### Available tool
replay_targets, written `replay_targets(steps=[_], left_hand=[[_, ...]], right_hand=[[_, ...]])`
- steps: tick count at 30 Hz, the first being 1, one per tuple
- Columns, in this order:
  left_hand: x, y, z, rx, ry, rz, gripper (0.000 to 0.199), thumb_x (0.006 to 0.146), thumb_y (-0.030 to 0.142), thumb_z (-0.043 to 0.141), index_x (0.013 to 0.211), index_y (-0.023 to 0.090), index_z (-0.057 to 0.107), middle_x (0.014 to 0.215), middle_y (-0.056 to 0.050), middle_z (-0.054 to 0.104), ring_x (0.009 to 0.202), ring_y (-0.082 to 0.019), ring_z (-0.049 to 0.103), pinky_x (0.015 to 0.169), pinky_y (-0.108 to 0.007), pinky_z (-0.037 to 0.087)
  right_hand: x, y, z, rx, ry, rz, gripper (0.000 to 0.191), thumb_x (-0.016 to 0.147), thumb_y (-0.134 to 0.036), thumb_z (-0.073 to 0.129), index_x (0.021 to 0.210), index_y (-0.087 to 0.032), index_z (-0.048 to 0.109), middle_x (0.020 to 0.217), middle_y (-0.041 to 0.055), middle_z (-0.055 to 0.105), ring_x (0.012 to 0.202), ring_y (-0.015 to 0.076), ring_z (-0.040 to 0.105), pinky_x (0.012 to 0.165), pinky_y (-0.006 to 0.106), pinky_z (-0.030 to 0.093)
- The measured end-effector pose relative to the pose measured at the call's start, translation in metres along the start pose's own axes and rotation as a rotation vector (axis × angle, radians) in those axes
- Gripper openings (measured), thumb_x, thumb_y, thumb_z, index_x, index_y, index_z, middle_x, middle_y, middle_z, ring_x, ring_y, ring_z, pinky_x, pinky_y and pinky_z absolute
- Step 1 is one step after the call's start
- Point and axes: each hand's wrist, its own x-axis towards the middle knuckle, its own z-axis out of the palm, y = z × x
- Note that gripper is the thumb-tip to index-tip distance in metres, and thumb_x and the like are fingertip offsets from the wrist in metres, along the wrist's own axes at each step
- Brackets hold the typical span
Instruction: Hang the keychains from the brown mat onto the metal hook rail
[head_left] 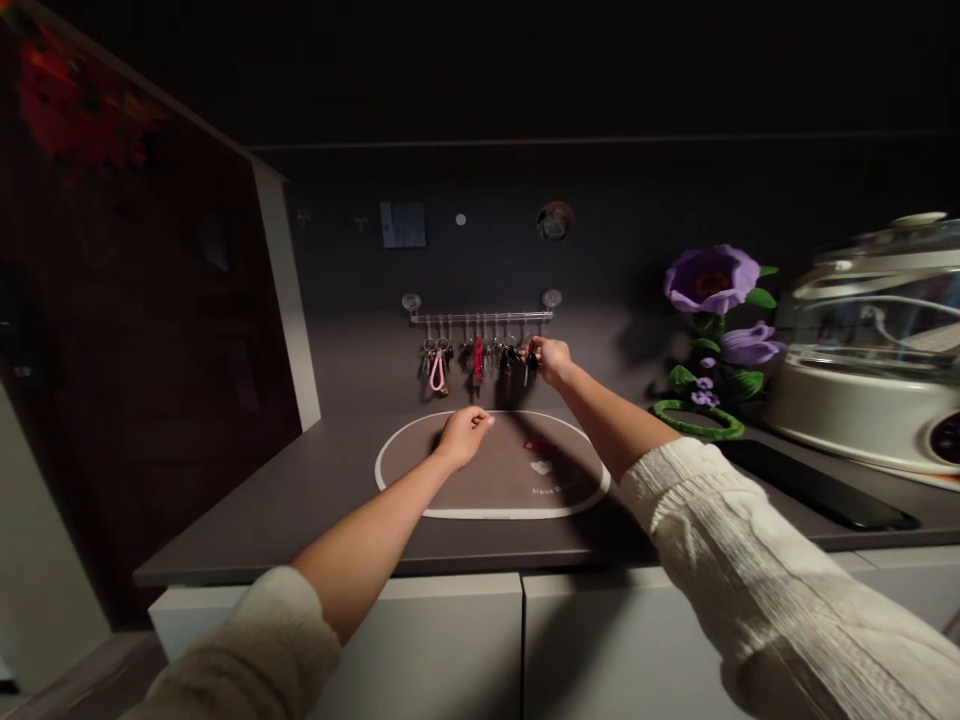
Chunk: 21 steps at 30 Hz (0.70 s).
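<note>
A clear hook rail (480,317) is fixed to the dark wall, with several sets of keys on it, among them a pink strap (436,372) and a red strap (478,362). My right hand (552,358) pinches a bunch of keys (531,362) at the rail's right end. Over the oval brown mat (405,470) hangs my left hand (465,436), its fingers curled together; what they hold, if anything, is too small to tell.
On the counter's right are a purple artificial flower (712,280), a black phone-like slab (817,485) and a white appliance with a clear cover (862,395). A dark door (150,350) stands left. The counter's front edge (337,560) runs below my forearms.
</note>
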Motion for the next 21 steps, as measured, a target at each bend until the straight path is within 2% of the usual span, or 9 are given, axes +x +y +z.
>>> replay_targets(steps=[7, 13, 16, 21], left_hand=[[0.0, -0.001, 0.0, -0.013, -0.008, -0.011, 0.016, 0.073, 0.026, 0.05, 0.073, 0.012, 0.059, 0.061, 0.0, 0.056, 0.057, -0.009, 0.048, 0.058, -0.021, 0.038], [0.0, -0.002, 0.0, -0.019, -0.027, -0.012, 0.016, 0.073, 0.026, 0.051, 0.073, 0.012, 0.059, 0.061, 0.001, 0.055, 0.056, -0.009, 0.047, 0.058, -0.021, 0.038], [-0.001, -0.001, 0.0, -0.011, -0.036, -0.007, 0.016, 0.073, 0.025, 0.051, 0.073, 0.012, 0.059, 0.061, 0.001, 0.055, 0.057, -0.009, 0.047, 0.058, -0.021, 0.038], [-0.003, -0.001, 0.0, 0.003, -0.051, 0.004, 0.014, 0.072, 0.024, 0.051, 0.072, 0.013, 0.06, 0.062, 0.0, 0.057, 0.058, -0.009, 0.05, 0.06, -0.021, 0.039]], right_hand=[[0.005, 0.01, -0.006, -0.102, 0.007, -0.077, 0.015, 0.074, -0.01, 0.048, 0.06, -0.014, 0.051, 0.045, -0.0024, 0.048, 0.042, 0.0064, 0.042, 0.045, 0.019, 0.036], [0.01, 0.017, -0.019, -0.17, -0.062, -0.084, 0.011, 0.071, -0.008, 0.047, 0.063, -0.014, 0.052, 0.05, -0.003, 0.049, 0.042, 0.0044, 0.038, 0.044, 0.017, 0.032], [0.008, 0.018, -0.027, -0.171, -0.084, -0.09, 0.008, 0.071, -0.01, 0.049, 0.064, -0.015, 0.052, 0.056, -0.0016, 0.052, 0.047, 0.0049, 0.042, 0.047, 0.017, 0.034], [-0.008, 0.016, -0.04, -0.192, -0.029, -0.069, 0.007, 0.069, -0.009, 0.054, 0.069, -0.016, 0.054, 0.061, -0.0008, 0.053, 0.051, 0.0059, 0.044, 0.051, 0.018, 0.038]])
